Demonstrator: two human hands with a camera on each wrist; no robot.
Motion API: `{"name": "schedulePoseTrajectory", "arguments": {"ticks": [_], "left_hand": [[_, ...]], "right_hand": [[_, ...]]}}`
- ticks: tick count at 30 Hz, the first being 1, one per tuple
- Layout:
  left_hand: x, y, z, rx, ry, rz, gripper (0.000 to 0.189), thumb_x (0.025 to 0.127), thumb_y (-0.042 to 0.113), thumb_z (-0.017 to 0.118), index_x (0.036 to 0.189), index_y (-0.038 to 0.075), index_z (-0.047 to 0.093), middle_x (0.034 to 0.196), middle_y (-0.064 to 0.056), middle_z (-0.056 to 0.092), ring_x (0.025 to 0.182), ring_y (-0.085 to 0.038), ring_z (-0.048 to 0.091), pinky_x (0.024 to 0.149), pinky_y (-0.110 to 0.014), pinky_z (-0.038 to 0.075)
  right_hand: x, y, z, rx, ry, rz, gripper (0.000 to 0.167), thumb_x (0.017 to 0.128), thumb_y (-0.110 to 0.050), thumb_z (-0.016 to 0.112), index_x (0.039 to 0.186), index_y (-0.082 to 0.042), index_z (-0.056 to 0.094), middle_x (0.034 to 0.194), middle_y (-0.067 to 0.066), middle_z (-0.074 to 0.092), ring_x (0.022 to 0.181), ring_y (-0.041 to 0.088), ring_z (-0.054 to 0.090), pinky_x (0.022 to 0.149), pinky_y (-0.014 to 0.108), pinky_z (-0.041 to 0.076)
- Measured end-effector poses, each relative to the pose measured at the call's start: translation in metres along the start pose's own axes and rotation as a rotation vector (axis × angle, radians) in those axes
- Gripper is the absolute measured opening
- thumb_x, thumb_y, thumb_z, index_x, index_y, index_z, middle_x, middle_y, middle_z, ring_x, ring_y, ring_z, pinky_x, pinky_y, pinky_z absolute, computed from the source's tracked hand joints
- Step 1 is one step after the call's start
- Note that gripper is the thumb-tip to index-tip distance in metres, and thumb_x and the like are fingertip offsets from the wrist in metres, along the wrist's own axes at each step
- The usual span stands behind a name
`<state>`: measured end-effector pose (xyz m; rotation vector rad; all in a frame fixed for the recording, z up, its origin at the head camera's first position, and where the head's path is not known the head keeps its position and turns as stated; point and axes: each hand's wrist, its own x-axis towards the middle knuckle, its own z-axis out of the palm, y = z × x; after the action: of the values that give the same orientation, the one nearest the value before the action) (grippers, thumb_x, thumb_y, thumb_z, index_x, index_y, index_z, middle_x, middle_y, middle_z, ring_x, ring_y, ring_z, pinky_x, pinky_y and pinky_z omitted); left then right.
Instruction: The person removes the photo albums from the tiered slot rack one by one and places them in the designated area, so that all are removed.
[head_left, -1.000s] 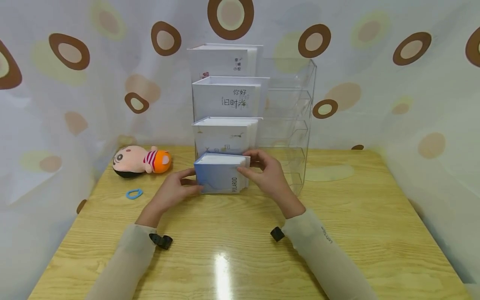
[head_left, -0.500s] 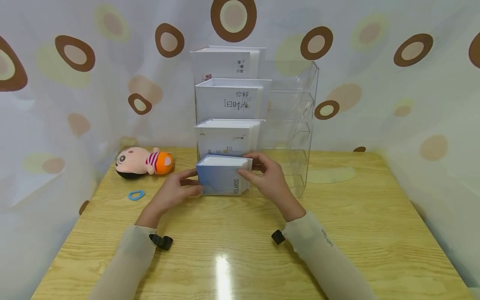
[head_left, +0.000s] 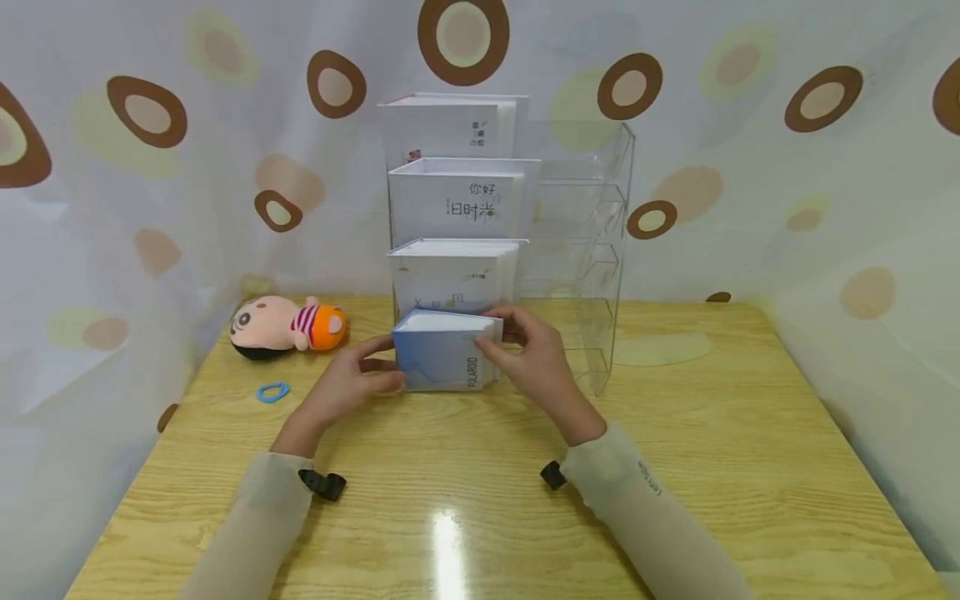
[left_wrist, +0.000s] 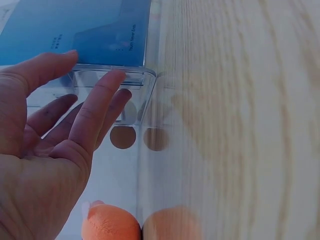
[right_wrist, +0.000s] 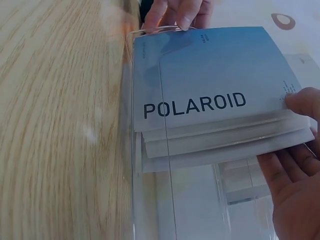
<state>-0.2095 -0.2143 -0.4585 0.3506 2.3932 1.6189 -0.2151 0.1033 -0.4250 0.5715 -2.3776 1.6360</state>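
Blue-and-white hardcover album lettered POLAROID (head_left: pixel 438 358) stands in the lowest, frontmost tier of a clear plastic stepped rack (head_left: pixel 611 258), its lower edge behind the transparent front lip. At the album's three o'clock is the right hand (head_left: pixel 536 354), its grip pinching the free edge, thumb on the blue cover and fingers behind the rear cover; the right wrist view shows the page block fanned in layers between the two. At eight o'clock is the left hand (head_left: pixel 347 382), its grip spread: in the left wrist view, thumb and fingers stand apart, the thumb tip at the lower part of the blue cover and the index fingertip at the clear end of the rack. Toward twelve o'clock, three white albums rise tier by tier: one with small drawings (head_left: pixel 435 279) just behind the blue one, one with large dark characters (head_left: pixel 442 200) above, and one with small vertical lettering (head_left: pixel 438 129) topmost. Near nine o'clock, a plush doll with a striped top and orange bottom (head_left: pixel 288 325) lies on its side on the pale wood-grain surface (head_left: pixel 450 454); below it, between eight and nine, lies a small blue loop (head_left: pixel 272 392). A white curtain printed with brown rings (head_left: pixel 697 108) hangs beyond.
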Motion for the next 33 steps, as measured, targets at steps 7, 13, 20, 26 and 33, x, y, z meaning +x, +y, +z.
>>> {"name": "schedulePoseTrajectory", "arguments": {"ticks": [7,13,20,26,33], "left_hand": [[0.0,-0.001,0.0,-0.005,0.0,-0.006,0.075,0.102,0.013,0.079,0.169,0.006,0.048,0.175,-0.019,0.049,0.146,-0.046,0.065,0.107,-0.034,0.066],[0.001,-0.001,0.002,0.003,-0.01,-0.001,0.075,0.103,0.012,0.078,0.17,0.004,0.046,0.175,-0.02,0.047,0.146,-0.047,0.065,0.108,-0.035,0.067],[-0.001,-0.001,0.001,0.012,-0.006,0.0,0.074,0.104,0.015,0.078,0.17,0.004,0.046,0.176,-0.021,0.046,0.146,-0.046,0.064,0.109,-0.04,0.067],[-0.001,0.0,0.001,0.018,-0.007,0.003,0.073,0.105,0.015,0.078,0.17,0.006,0.046,0.175,-0.021,0.047,0.146,-0.046,0.064,0.111,-0.044,0.066],[-0.002,0.001,0.001,-0.001,-0.009,-0.001,0.072,0.106,0.014,0.077,0.17,0.005,0.046,0.176,-0.021,0.046,0.147,-0.047,0.063,0.107,-0.035,0.067]], "right_hand": [[-0.002,-0.002,0.002,-0.032,0.025,-0.083,0.036,0.097,-0.001,0.086,0.131,0.001,0.074,0.133,0.02,0.078,0.111,0.037,0.08,0.099,0.052,0.071],[-0.004,-0.002,0.001,-0.08,0.034,-0.109,0.032,0.097,-0.002,0.086,0.127,0.0,0.075,0.129,0.019,0.079,0.105,0.034,0.081,0.096,0.049,0.072],[-0.004,-0.007,0.0,-0.121,0.013,-0.128,0.032,0.099,-0.004,0.086,0.128,0.0,0.075,0.128,0.019,0.079,0.108,0.034,0.082,0.095,0.046,0.072],[-0.002,-0.01,-0.001,-0.134,0.003,-0.131,0.031,0.099,-0.004,0.085,0.128,0.0,0.075,0.127,0.02,0.079,0.109,0.036,0.081,0.096,0.047,0.072],[-0.003,-0.012,-0.001,-0.14,0.009,-0.127,0.031,0.1,-0.006,0.085,0.129,-0.001,0.075,0.129,0.019,0.079,0.111,0.034,0.081,0.097,0.047,0.072]]}}
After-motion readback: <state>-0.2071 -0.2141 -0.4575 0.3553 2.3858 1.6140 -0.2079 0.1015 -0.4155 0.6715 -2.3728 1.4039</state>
